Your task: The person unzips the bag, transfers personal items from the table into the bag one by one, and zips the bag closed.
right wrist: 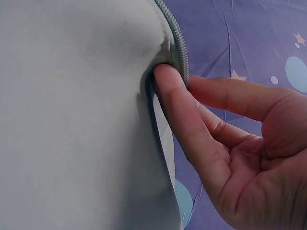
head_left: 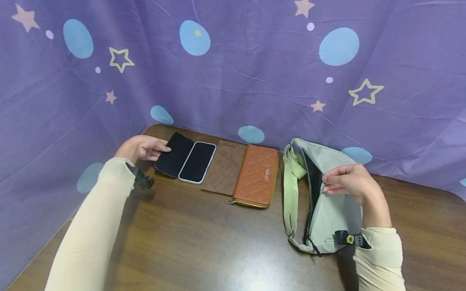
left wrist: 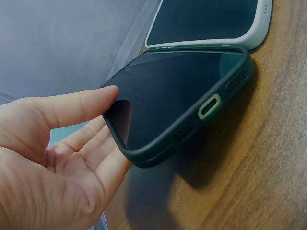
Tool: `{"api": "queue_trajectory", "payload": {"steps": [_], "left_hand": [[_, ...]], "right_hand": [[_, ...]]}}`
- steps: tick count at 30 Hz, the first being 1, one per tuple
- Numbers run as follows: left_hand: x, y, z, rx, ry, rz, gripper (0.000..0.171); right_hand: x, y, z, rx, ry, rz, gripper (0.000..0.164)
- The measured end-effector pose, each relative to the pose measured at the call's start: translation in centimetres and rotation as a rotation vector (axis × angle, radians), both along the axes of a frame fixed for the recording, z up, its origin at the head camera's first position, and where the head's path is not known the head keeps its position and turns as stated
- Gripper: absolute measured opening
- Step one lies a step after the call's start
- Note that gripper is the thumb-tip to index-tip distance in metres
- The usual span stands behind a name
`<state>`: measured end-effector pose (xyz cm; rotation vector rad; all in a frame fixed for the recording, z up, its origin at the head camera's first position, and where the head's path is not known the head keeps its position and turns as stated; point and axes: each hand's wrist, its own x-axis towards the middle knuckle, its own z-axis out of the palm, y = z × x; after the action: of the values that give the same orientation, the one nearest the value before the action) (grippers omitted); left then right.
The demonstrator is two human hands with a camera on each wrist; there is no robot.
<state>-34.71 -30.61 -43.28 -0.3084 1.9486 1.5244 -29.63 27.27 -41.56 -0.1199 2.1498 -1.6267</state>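
My left hand pinches the edge of a dark-cased smartphone, thumb over the screen and fingers beneath. In the left wrist view that phone is tilted, its near edge raised off the table. Right beside it lies a second smartphone in a light case. On the right, my right hand pinches the zippered edge of a pale grey-green bag, whose dark opening faces left. The right wrist view shows the zipper teeth running up to the pinched spot.
An orange quilted zip wallet overlaps a flat brown leather-like piece between the phones and the bag. The bag's green strap hangs along its left side. A purple patterned curtain rises behind the wooden table.
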Motion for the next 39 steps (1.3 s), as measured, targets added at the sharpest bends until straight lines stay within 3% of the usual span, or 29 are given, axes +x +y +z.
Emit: {"api": "queue_trajectory", "payload": {"steps": [5,13,22,27,34,39], "left_hand": [[0.0,-0.4,-0.2,0.043,0.012,-0.037,0.066],[0.0,-0.2,0.0,0.05,-0.003,-0.004,0.068],[-0.1,0.5,0.9,0.067,0.05,0.022,0.066],[-0.2,1.1,1.3,0.12,0.054,0.038,0.065],[-0.4,2.3,1.8,0.198,0.075,0.017,0.054],[-0.4,3.8,2.3,0.217,0.1,-0.01,0.056]], "right_hand": [[0.0,0.0,0.0,-0.002,0.001,0.007,0.008],[-0.1,0.0,0.0,-0.005,0.001,0.019,0.009],[-0.2,0.0,-0.1,-0.009,-0.007,0.022,0.01],[-0.1,-0.1,-0.1,-0.01,-0.012,0.022,0.011],[-0.2,-0.1,-0.2,-0.018,-0.015,0.02,0.009],[-0.3,0.0,-0.2,-0.023,-0.014,0.018,0.008]]}}
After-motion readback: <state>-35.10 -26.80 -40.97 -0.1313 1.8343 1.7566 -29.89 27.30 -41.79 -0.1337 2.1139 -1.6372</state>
